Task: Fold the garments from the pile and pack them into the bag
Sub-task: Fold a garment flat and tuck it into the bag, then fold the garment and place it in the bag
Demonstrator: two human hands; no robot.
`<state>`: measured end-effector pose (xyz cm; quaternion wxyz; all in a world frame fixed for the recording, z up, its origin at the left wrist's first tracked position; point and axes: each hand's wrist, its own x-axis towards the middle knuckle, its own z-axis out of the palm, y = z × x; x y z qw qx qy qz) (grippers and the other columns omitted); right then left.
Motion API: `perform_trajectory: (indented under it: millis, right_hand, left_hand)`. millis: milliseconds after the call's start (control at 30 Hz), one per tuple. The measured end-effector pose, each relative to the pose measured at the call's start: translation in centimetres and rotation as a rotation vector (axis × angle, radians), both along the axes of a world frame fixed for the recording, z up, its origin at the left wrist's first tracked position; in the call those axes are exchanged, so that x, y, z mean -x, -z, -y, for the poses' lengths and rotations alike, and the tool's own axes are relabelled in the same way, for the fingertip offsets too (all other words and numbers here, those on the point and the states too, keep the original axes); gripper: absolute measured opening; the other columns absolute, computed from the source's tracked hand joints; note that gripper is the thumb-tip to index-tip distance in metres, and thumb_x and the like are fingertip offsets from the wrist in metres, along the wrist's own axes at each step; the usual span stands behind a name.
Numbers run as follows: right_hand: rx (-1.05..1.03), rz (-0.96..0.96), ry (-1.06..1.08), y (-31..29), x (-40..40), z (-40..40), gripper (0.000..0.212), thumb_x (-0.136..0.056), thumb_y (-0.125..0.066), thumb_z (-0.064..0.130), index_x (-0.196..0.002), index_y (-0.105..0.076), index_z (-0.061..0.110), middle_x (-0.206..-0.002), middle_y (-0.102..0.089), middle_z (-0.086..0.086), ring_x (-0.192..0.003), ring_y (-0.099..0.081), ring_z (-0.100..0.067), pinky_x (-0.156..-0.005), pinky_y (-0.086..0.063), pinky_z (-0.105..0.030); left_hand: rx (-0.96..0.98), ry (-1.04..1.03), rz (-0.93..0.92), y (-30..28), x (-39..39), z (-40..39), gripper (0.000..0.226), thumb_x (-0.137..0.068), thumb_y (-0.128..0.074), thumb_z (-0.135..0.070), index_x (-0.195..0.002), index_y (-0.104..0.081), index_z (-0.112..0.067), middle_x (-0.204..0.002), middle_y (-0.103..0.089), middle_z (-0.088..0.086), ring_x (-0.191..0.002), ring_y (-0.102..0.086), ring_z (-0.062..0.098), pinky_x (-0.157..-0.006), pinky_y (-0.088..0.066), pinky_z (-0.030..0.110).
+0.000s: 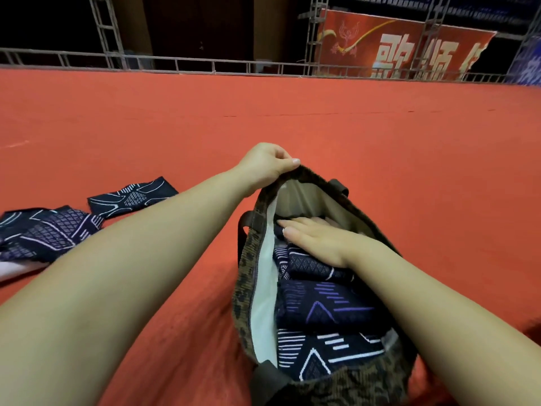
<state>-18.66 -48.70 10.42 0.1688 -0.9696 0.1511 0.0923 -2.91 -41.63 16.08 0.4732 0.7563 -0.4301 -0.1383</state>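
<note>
A brown patterned bag (248,259) with a pale lining stands open on the red carpet in front of me. My left hand (268,162) pinches the far rim of the bag and holds it up. Inside lie several folded dark navy garments (328,306) with white and purple line patterns. My right hand (316,234) lies flat, fingers straight, pressing on the topmost folded garment deep in the bag. To the left on the carpet lies the pile of unfolded navy garments (49,232), and one small piece (131,197) lies apart from it.
Red carpet (292,112) covers the wide floor all around. A metal truss rail (205,65) runs along its far edge. A red banner (395,45) with white characters hangs at the back right. The bag's dark strap (248,221) sticks out on its left side.
</note>
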Motion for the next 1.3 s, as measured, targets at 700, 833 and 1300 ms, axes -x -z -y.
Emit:
perform_trajectory:
  millis: [700, 833, 1300]
  right_hand:
    - [-0.211, 0.236, -0.126, -1.5, -13.5, -16.3, 0.036, -0.093, -0.051, 0.043, -0.087, -0.063, 0.01, -0.08, -0.062, -0.003, -0.067, -0.052, -0.016, -0.064, -0.04, -0.032]
    - [-0.325, 0.137, -0.105, 3.4, -18.9, -19.4, 0.037, -0.094, -0.05, 0.041, -0.09, -0.065, 0.007, -0.093, -0.07, -0.007, -0.086, -0.062, -0.025, -0.082, -0.048, -0.036]
    - [-0.654, 0.554, 0.221, 12.7, -31.7, -25.7, 0.033, -0.091, -0.057, 0.039, -0.112, -0.058, 0.013, -0.111, -0.062, 0.0, -0.105, -0.056, -0.015, -0.091, -0.042, -0.029]
  left_hand:
    - [-0.145, -0.242, -0.385, 9.7, -5.7, -27.7, 0.023, -0.096, -0.045, -0.039, -0.107, -0.058, -0.024, -0.1, -0.066, -0.008, -0.092, -0.062, 0.011, -0.077, -0.044, 0.029]
    - [-0.124, -0.383, -0.42, 13.2, -9.0, -32.8, 0.02, -0.097, -0.045, -0.032, -0.104, -0.058, -0.019, -0.095, -0.064, -0.006, -0.081, -0.058, 0.01, -0.074, -0.042, 0.027]
    - [0.282, -0.596, -0.373, 19.3, -13.1, -36.6, 0.017, -0.094, -0.052, -0.016, -0.083, -0.06, -0.006, -0.067, -0.055, 0.001, -0.046, -0.051, 0.004, -0.035, -0.036, 0.019]
